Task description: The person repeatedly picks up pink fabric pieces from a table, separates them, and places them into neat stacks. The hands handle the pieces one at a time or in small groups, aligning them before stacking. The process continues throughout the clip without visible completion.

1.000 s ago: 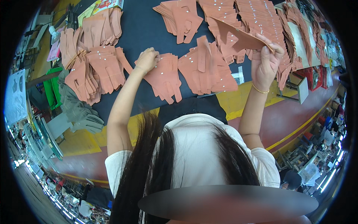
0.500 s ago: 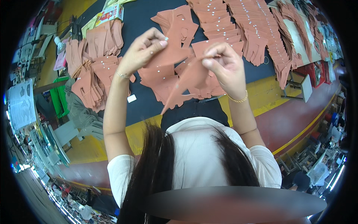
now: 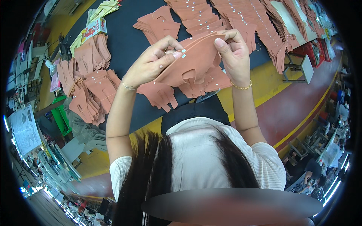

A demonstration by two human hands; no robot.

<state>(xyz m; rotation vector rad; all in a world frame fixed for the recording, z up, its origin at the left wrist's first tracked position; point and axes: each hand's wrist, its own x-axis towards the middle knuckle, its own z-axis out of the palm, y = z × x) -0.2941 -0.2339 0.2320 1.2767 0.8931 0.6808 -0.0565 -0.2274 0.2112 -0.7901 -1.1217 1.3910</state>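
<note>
Between my two hands, above the dark table (image 3: 124, 41), I hold salmon-coloured cut pieces (image 3: 194, 62) of flat, leather-like material. Two edges run side by side along the top, and a curved cutout shows in the front piece. My left hand (image 3: 152, 62) pinches the left end, beside small white stickers (image 3: 183, 53). At the upper right corner, my right hand (image 3: 235, 56) grips the pieces between thumb and fingers. Below them lie more cut pieces (image 3: 156, 94), partly hidden by what I hold. Another stack (image 3: 160, 24) sits just beyond my left hand.
Long overlapping rows of salmon pieces (image 3: 241, 19) with white stickers cover the table's far right. Bundles (image 3: 92, 52) lie at the left, near a small printed box (image 3: 96, 28). A stool (image 3: 301, 69) and red crates (image 3: 315, 52) stand right of the table.
The pieces were apart, one in each hand; now they are together with their edges side by side. My right hand has moved up slightly, and the view has shifted.
</note>
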